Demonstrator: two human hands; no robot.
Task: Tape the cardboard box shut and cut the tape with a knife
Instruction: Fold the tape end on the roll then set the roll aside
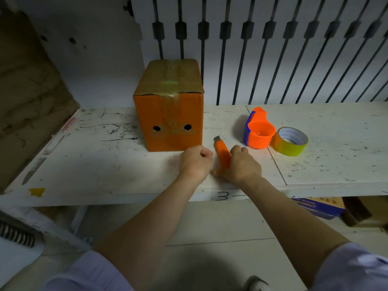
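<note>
An orange cardboard box (pixel 171 114) stands upright on the white table (pixel 105 164), its top flaps down with a strip of clear tape along the seam and down the front. My right hand (pixel 241 164) grips an orange utility knife (pixel 223 153) just right of the box's front corner, the blade end pointing away from me. My left hand (pixel 195 161) is a closed fist holding nothing, on the table in front of the box. An orange and blue tape dispenser (pixel 257 131) and a yellowish tape roll (pixel 290 141) sit to the right.
A white wall with dark vertical bars (pixel 273 49) rises behind the table. A large brown cardboard sheet (pixel 27 91) leans at the left. Boxes (pixel 319 206) lie under the table at the right. A yellow tape scrap (pixel 37 192) sticks to the table's front left edge.
</note>
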